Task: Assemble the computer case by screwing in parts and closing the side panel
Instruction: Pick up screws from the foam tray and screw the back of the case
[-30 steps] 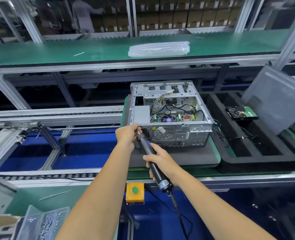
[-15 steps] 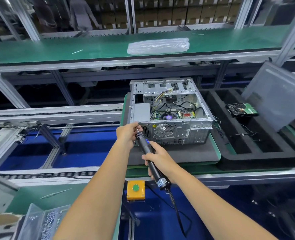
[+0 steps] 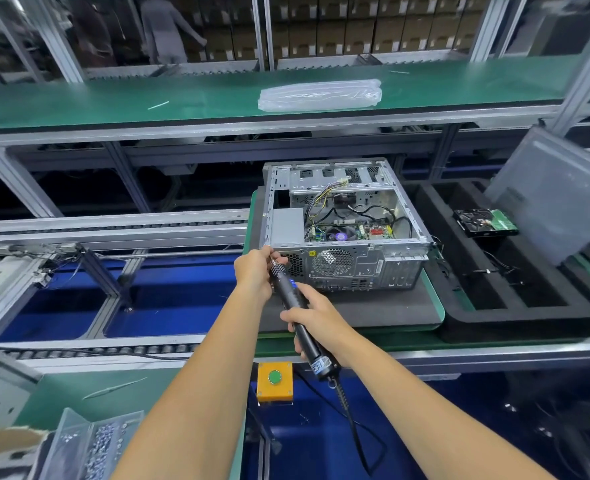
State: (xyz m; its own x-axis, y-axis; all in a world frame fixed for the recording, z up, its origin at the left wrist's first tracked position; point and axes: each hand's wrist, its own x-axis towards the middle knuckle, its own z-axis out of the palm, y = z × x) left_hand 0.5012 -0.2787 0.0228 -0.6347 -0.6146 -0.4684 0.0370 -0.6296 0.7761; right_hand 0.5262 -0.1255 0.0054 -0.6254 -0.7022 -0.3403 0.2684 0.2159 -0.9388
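Green-topped shelf, aluminium framing

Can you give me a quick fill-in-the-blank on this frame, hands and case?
1. The right hand grips the black electric ____ by its body.
2. The left hand pinches near the tool's ____, at the computer case.
3. The case's top side is ____, showing the motherboard.
4. The hard drive lies to the ____ of the case.

Missing: screwdriver; tip; open; right
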